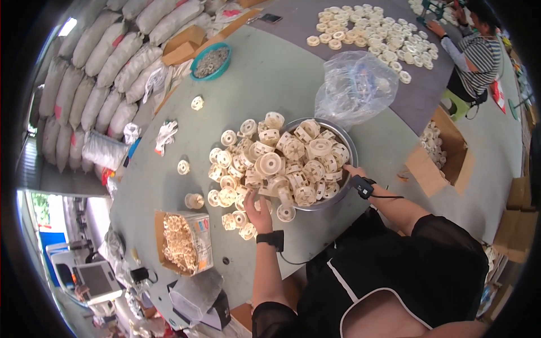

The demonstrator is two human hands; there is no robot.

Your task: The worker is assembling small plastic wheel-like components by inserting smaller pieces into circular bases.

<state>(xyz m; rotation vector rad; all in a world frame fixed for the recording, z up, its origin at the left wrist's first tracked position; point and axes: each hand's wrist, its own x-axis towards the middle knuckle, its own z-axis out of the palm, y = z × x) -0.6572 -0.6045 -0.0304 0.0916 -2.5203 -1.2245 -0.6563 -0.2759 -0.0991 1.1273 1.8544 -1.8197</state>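
A round metal basin (353, 147) sits on the table in front of me, heaped with cream-coloured plastic wheel-shaped parts (321, 147). More of the same parts (227, 197) spill off its left side onto the tabletop. At the basin's right edge, my right hand (354, 171) grips the rim, its fingers partly hidden. My left hand (258, 213) reaches to the near left edge of the heap, fingers apart and touching the parts. Both wrists wear black bands.
A box of small cream pieces (203, 242) stands left. Beyond are a teal basin of small grey parts (226, 63), a glove (165, 137) and a clear plastic bag (355, 96). A person (479, 62) works at far right near many white rings. An open carton (456, 149) stands right.
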